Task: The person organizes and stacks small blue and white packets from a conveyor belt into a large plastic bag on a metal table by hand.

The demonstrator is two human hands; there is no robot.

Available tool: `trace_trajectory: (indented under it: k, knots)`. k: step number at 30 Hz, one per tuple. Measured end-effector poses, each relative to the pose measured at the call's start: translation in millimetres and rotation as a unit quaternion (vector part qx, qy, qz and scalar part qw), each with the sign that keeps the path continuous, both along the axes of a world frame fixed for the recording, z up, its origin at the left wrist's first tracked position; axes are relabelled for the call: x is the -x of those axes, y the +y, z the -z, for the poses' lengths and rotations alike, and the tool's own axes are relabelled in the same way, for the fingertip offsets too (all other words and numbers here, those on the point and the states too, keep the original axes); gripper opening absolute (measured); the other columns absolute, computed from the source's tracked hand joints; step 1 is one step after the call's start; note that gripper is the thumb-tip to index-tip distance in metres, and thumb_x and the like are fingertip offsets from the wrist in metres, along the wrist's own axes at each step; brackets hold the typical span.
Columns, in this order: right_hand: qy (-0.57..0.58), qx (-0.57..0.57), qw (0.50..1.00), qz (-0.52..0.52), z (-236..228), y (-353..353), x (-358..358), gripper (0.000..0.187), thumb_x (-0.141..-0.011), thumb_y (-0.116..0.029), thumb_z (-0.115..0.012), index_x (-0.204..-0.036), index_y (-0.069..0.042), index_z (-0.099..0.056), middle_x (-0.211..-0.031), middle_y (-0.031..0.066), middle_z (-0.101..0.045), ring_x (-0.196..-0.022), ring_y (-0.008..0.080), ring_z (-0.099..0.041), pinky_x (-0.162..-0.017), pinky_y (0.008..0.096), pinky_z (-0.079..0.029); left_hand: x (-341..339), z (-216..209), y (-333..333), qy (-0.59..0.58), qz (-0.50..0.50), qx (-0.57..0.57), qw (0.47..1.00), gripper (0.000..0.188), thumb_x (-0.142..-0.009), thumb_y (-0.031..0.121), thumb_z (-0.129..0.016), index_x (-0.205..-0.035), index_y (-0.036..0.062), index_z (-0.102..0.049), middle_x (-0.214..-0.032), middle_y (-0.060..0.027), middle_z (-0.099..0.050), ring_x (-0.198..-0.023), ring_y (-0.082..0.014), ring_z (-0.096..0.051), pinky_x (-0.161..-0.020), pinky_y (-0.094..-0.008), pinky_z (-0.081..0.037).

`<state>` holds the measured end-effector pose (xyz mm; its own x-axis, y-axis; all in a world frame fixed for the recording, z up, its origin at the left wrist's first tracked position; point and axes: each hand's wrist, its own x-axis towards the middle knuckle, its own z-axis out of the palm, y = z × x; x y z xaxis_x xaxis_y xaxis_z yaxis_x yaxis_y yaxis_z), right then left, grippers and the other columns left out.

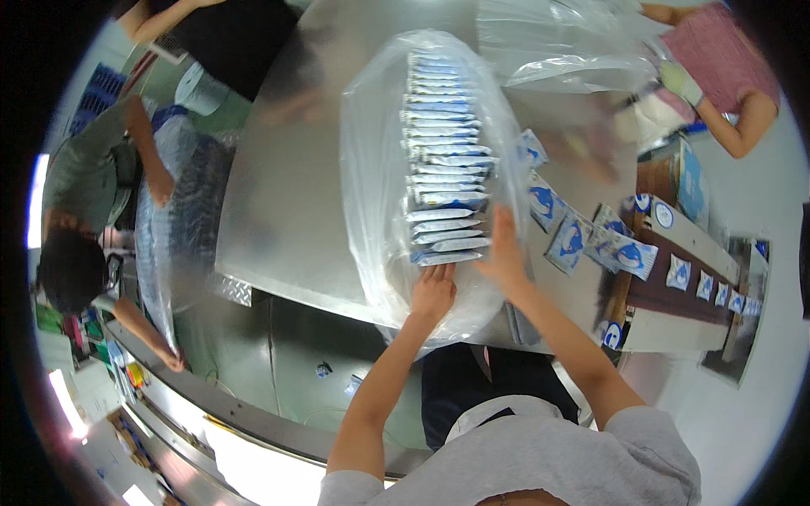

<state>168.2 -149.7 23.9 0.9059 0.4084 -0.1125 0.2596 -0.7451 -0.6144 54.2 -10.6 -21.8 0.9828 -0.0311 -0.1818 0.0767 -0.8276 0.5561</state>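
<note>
A long row of flat blue-and-white packets (445, 160) lies inside a clear plastic bag (371, 177) on a shiny metal table (287, 194). My left hand (434, 291) rests at the near end of the row, fingers curled against the last packets inside the bag. My right hand (504, 253) lies flat along the row's right side, pressing on the bag film beside the packets. Neither hand lifts anything clear of the table.
Loose blue-and-white packets (582, 240) lie to the right, more ride a dark conveyor (675, 291). A second clear bag (574, 42) lies at the back. A person bends over a filled bag (177, 219) at left; another person's gloved hand (679, 82) works at the right.
</note>
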Motion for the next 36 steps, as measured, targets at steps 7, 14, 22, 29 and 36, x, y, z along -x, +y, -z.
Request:
trace_trajectory:
  k: [7, 14, 22, 29, 36]
  knots:
    - [0.009, -0.067, 0.998, -0.008, -25, 18, 4, 0.082, -0.072, 0.009, -0.05, -0.145, -0.003, -0.015, -0.149, 0.0267, -0.009, -0.134, 0.0442, -0.023, -0.108, 0.0442, -0.029, -13, -3, 12, -0.014, 0.036, -0.022, 0.999, 0.049, -0.077, 0.01, -0.055, -0.124, 0.0029, -0.047, -0.118, -0.0212, -0.056, -0.109, -0.0377, -0.053, -0.09, -0.0437, -0.046]
    - [0.025, -0.047, 0.996, -0.077, -117, -200, -71, 0.054, -0.071, 0.009, -0.051, -0.122, -0.006, -0.05, -0.127, 0.0157, -0.05, -0.12, 0.0333, -0.046, -0.102, 0.0387, -0.036, -15, -21, 15, -0.008, 0.044, -0.013, 0.999, 0.052, -0.076, 0.007, -0.057, -0.127, 0.008, -0.045, -0.109, -0.0243, -0.057, -0.097, -0.0408, -0.055, -0.082, -0.0471, -0.046]
    - [0.098, 0.249, 0.957, -0.112, -80, -368, -136, 0.067, -0.06, -0.021, -0.081, -0.117, -0.01, -0.048, -0.111, 0.0111, -0.054, -0.108, 0.0314, -0.052, -0.09, 0.0417, -0.042, -24, -38, 1, 0.066, 0.029, -0.041, 0.997, 0.053, -0.077, 0.003, -0.058, -0.127, 0.0076, -0.043, -0.111, -0.0244, -0.056, -0.099, -0.0415, -0.055, -0.083, -0.0477, -0.046]
    - [0.091, 0.252, 0.96, -0.077, -19, -320, -88, 0.083, -0.047, -0.047, -0.083, -0.111, -0.002, -0.054, -0.107, 0.0143, -0.053, -0.104, 0.0313, -0.051, -0.086, 0.0414, -0.041, -21, -40, 2, 0.082, 0.018, -0.044, 0.995, 0.053, -0.077, 0.004, -0.059, -0.128, 0.0101, -0.044, -0.113, -0.0247, -0.055, -0.098, -0.0423, -0.055, -0.082, -0.0481, -0.046]
    - [0.134, -0.008, 0.961, 0.243, 1, -261, -38, 0.083, -0.053, -0.049, -0.081, -0.11, 0.004, -0.053, -0.101, 0.0206, -0.058, -0.099, 0.0338, -0.056, -0.087, 0.0427, -0.043, -16, -32, 0, 0.062, 0.004, -0.049, 0.997, 0.051, -0.079, 0.006, -0.058, -0.128, 0.0106, -0.043, -0.116, -0.0227, -0.054, -0.101, -0.0409, -0.054, -0.083, -0.048, -0.046]
